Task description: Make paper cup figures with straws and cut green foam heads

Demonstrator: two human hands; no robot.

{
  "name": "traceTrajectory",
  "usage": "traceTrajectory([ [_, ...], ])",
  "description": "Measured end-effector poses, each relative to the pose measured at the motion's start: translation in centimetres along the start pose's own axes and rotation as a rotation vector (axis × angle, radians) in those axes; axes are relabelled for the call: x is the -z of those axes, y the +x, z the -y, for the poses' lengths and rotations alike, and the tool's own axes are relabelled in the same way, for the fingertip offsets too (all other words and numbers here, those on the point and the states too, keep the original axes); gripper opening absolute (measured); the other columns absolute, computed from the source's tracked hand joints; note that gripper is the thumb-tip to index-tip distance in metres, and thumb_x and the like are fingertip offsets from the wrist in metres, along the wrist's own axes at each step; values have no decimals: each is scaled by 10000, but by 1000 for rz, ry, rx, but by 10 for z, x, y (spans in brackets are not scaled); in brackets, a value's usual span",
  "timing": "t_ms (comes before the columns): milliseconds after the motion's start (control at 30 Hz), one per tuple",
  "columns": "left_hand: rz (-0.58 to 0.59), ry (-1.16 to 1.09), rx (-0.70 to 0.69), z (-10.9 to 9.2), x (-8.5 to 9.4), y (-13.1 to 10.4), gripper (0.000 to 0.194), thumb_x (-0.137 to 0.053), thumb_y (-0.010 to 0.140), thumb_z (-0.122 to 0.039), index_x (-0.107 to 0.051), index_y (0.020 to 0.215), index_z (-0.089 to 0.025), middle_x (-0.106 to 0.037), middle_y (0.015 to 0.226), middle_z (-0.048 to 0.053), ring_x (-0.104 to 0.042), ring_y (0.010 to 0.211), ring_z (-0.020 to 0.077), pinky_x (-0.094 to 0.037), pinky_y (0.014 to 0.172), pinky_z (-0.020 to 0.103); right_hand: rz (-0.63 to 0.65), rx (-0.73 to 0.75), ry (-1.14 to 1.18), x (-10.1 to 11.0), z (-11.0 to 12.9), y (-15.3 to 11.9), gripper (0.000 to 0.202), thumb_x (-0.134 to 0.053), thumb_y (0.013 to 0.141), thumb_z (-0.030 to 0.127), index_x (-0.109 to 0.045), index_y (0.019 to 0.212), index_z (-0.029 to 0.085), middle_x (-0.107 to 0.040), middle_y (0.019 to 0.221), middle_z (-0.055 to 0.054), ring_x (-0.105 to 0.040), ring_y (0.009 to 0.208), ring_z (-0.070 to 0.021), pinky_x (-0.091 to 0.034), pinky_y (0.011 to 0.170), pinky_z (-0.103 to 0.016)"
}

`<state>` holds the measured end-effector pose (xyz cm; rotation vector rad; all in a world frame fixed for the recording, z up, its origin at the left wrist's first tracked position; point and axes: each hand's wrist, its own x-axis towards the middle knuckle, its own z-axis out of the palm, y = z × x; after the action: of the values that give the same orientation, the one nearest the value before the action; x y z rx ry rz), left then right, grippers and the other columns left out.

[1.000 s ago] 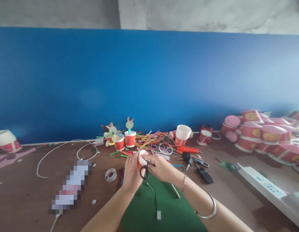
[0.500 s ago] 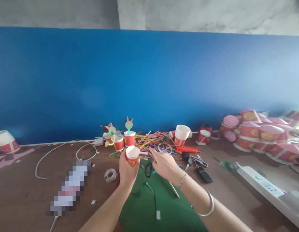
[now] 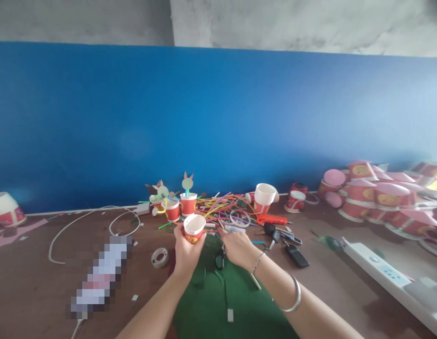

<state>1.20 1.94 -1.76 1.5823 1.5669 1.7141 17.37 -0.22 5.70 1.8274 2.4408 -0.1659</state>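
Observation:
A red and white paper cup (image 3: 194, 225) is in my left hand (image 3: 185, 254), its open mouth tilted toward me. Fingers and thumb wrap round the cup's sides. Just to the right, my right hand (image 3: 240, 246) is closed, palm down, over a pair of scissors (image 3: 220, 259). The black handle loops show below the fingers; the blades are mostly hidden. Under both hands lies a green mat (image 3: 236, 301). Behind the held cup stand a cup with a rabbit-shaped cutout (image 3: 188, 184) and another decorated cup (image 3: 171, 211).
Coloured sticks or straws (image 3: 218, 205) lie piled at the back. A roll of tape (image 3: 159, 257) and a blurred-out phone (image 3: 101, 278) are on the left. To the right are a white cup stack (image 3: 264, 197), an orange-red tool (image 3: 273, 220), keys (image 3: 296, 254), a power strip (image 3: 384, 268) and pink-topped cups (image 3: 391, 195).
The right hand has moved slightly down, and the scissors have come down toward me with it. The left hand still holds the cup, its mouth tipped a little more toward me.

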Motion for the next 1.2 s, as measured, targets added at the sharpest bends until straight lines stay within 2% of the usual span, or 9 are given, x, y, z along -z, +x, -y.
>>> traceTrajectory([
  [233, -11, -22, -114, -2, -2, -5, 525, -720, 655, -301, -418, 1070, -191, -561, 984, 76, -619, 902, 235, -510, 799, 403, 3, -9, 29, 0, 1, -3, 457, -476, 781, 69, -504, 1238, 82, -678, 980, -188, -664, 915, -306, -486, 682, -343],
  [333, 18, -42, -113, -3, -2, -6, 525, -723, 656, -286, -419, 1074, -191, -566, 989, 76, -619, 903, 226, -511, 802, 385, -4, -16, 32, -2, 0, -3, 395, -464, 777, 50, -552, 1161, 76, -672, 978, -188, -664, 906, -304, -487, 685, -340],
  [667, 76, -77, -89, 1, -3, -6, 587, -713, 672, -245, -386, 1156, -188, -555, 1079, 107, -598, 980, 233, -488, 867, 406, -25, 4, 8, -3, -1, -2, 355, -473, 782, 84, -575, 1123, 80, -659, 999, -191, -649, 930, -313, -475, 687, -346],
  [800, 111, -111, -68, 1, -2, -6, 584, -709, 682, -240, -378, 1160, -187, -554, 1080, 108, -598, 975, 228, -485, 870, 396, -27, 11, 17, -4, -3, -1, 412, -469, 781, 92, -552, 1184, 88, -665, 989, -183, -654, 910, -328, -476, 672, -362],
  [1033, 76, -74, -55, -2, -2, -6, 551, -720, 654, -262, -393, 1091, -182, -571, 1012, 92, -613, 924, 232, -492, 825, 387, -20, 27, 32, -6, -4, 2, 476, -460, 781, 78, -508, 1254, 99, -662, 1010, -181, -643, 945, -320, -468, 702, -361],
  [1200, 77, -52, -61, -3, -3, -6, 543, -719, 655, -244, -382, 1078, -191, -575, 1006, 83, -618, 914, 226, -496, 800, 366, -1, -4, 47, -8, -5, 2, 425, -466, 772, 78, -562, 1185, 105, -651, 1024, -180, -635, 936, -319, -465, 708, -362],
])
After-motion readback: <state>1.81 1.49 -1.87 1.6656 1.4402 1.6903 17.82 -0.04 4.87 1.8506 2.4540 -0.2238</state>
